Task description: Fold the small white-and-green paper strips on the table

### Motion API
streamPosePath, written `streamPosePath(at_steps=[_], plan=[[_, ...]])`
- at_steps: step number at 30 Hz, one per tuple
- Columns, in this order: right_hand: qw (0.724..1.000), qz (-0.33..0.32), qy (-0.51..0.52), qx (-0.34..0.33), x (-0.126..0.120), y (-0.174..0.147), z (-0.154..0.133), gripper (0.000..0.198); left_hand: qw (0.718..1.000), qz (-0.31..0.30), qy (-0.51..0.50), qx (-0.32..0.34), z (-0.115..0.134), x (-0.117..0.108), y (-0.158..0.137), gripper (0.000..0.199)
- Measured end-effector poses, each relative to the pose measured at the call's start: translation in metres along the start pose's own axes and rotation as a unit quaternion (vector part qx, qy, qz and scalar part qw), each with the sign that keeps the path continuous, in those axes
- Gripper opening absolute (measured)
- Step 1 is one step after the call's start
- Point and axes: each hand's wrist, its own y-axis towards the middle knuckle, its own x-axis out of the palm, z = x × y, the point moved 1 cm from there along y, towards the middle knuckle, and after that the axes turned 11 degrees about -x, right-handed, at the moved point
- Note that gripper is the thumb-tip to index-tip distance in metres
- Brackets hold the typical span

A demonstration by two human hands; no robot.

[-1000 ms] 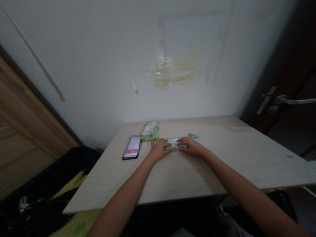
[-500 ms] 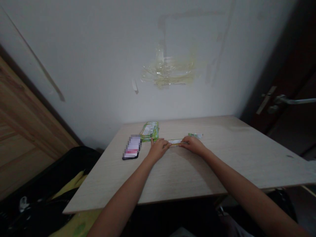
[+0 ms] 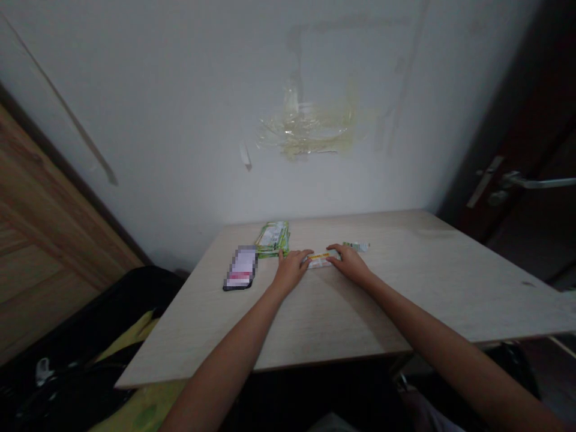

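A small folded packet [image 3: 319, 261], whitish with a yellow and red printed strip, lies on the table between my hands. My left hand [image 3: 291, 269] is closed on its left end, thumb near, fingers on the far side. My right hand [image 3: 350, 263] grips the right end in the same way. Just beyond my right hand rests a narrow green-and-white folded packet [image 3: 360, 246]. Behind my left hand sits a stack of green-and-white packets [image 3: 272, 237]. To the left of that hand lies a phone [image 3: 241, 269], its screen blurred out.
The pale wooden table [image 3: 418, 270] meets a grey wall [image 3: 189, 120] with peeling tape [image 3: 310, 132] on it. A dark door with a metal handle [image 3: 540, 183] is at the right. Black bags [image 3: 139, 294] and a yellow cloth [image 3: 148, 408] are at the lower left.
The packet has turned between my fingers, so the printed strip now faces up and a broader face shows. My fingers have spread slightly around its ends. The phone and stack stay put.
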Motion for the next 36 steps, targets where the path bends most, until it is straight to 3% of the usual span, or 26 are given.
streamPosePath(at_steps=[3, 15, 36], plan=[[1.0, 0.002, -0.015, -0.017, 0.003, -0.001, 0.0, 0.037, 1.0, 0.0, 0.017, 0.009, 0.002, 0.002, 0.002, 0.031], [0.994, -0.024, -0.025, -0.107, -0.002, -0.003, -0.002, 0.019, 0.999, -0.031, -0.016, 0.004, -0.005, 0.004, 0.0, 0.033], [0.988, -0.026, -0.057, -0.141, -0.005, 0.0, -0.012, 0.022, 0.999, -0.02, 0.025, 0.003, -0.003, 0.01, -0.003, 0.032]])
